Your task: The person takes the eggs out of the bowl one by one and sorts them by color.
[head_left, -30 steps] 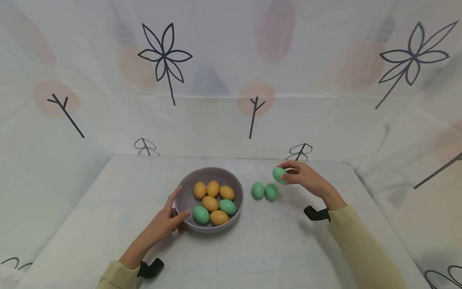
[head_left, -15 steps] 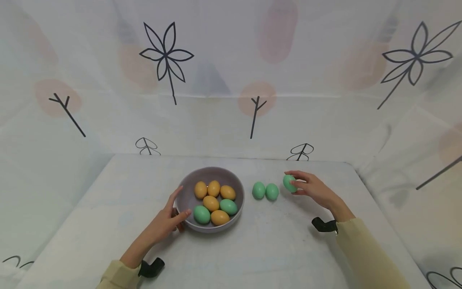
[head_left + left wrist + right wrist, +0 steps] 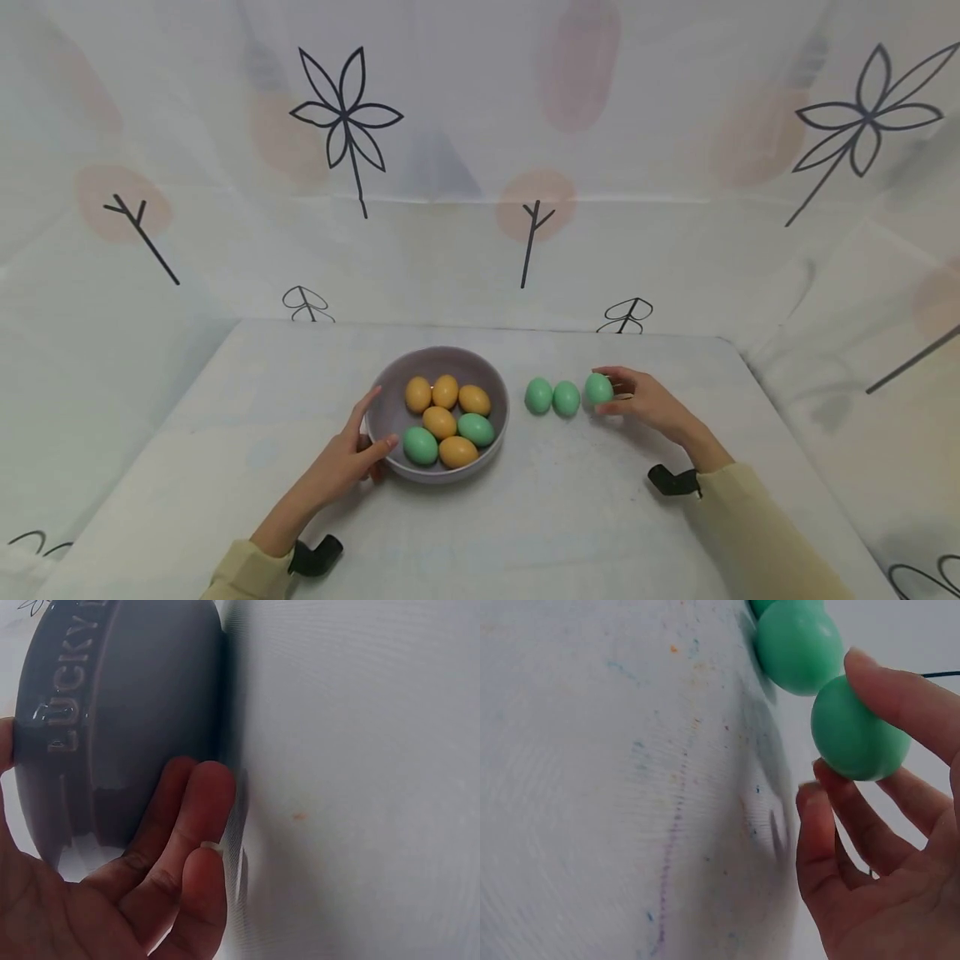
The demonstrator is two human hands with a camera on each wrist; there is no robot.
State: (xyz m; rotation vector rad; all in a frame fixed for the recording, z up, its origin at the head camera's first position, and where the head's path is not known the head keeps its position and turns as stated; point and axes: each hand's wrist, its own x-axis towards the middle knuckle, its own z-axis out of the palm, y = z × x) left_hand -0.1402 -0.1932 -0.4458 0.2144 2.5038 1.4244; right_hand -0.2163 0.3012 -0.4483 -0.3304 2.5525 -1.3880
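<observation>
**Left hand steadies the egg bowl while the right pinches a green egg at the end of a row**

At the left, the left hand [image 3: 341, 462] rests against the near-left side of a grey bowl [image 3: 390, 392]. Its thumb is raised beside the rim and its fingers lie fairly straight against the outer wall; the left wrist view shows the fingertips [image 3: 202, 802] touching the bowl's side [image 3: 135, 697] just below raised lettering, pressing rather than curling round it.

Inside the bowl lie six eggs: four orange eggs [image 3: 439, 422] and two green ones, one at the near left [image 3: 420, 446] and one toward the right [image 3: 475, 429].

To the right of the bowl, on the white tablecloth [image 3: 540, 517], two loose green eggs [image 3: 538, 395] lie side by side, touching or almost touching.

Just beside them, at the right end of the row, is a third green egg [image 3: 598, 389], pinched by the right hand [image 3: 648, 404]. The right wrist view shows this egg [image 3: 855, 731] between the thumb above and curled fingertips [image 3: 832, 787] below, close against its neighbour [image 3: 799, 649]; whether it rests on the cloth cannot be told. Pale yellow sleeves [image 3: 750, 533] cover both forearms, and a black strap [image 3: 672, 481] shows at the right wrist.
</observation>
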